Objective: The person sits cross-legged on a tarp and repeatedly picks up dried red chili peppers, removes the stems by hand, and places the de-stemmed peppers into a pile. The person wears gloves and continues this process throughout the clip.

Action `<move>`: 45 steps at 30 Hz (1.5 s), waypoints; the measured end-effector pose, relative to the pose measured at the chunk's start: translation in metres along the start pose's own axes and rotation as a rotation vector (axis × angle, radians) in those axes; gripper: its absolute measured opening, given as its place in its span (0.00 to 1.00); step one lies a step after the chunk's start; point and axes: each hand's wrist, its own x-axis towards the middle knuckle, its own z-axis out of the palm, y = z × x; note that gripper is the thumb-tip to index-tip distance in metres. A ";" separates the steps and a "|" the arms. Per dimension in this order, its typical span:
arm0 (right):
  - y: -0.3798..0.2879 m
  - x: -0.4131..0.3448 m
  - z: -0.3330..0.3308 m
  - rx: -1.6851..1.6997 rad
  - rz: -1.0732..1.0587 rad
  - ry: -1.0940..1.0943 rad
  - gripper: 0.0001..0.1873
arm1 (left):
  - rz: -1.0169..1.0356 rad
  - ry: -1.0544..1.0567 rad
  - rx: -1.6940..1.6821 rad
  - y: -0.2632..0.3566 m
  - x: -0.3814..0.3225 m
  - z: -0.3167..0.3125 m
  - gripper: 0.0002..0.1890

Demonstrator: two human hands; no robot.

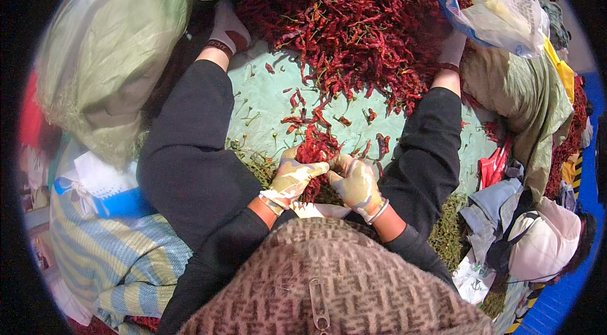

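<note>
My left hand (291, 176), in a pale patterned work glove, holds a bunch of dried red chili peppers (315, 145) close in front of my body. My right hand (355, 183), gloved the same way and with a bracelet at the wrist, has its thumb and forefinger pinched at the bunch beside the left thumb. Whether a stem lies between those fingertips is too small to tell. Beyond the hands, a big heap of dried red chilies (360, 27) lies on a pale green sheet (265, 79) between my legs. Loose chilies and stems are scattered on the sheet.
Green stems (258, 164) are piled near my left hand, more at the right (446, 230). A large woven sack (114, 41) stands left, above a striped sack (128, 259). Right are a plastic bag (498, 12), a draped greenish sack (517, 83) and a pale cap-like cloth item (545, 240).
</note>
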 end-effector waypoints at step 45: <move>0.089 0.036 -0.045 -0.436 0.232 0.105 0.15 | -0.111 0.231 0.025 0.030 -0.003 -0.029 0.12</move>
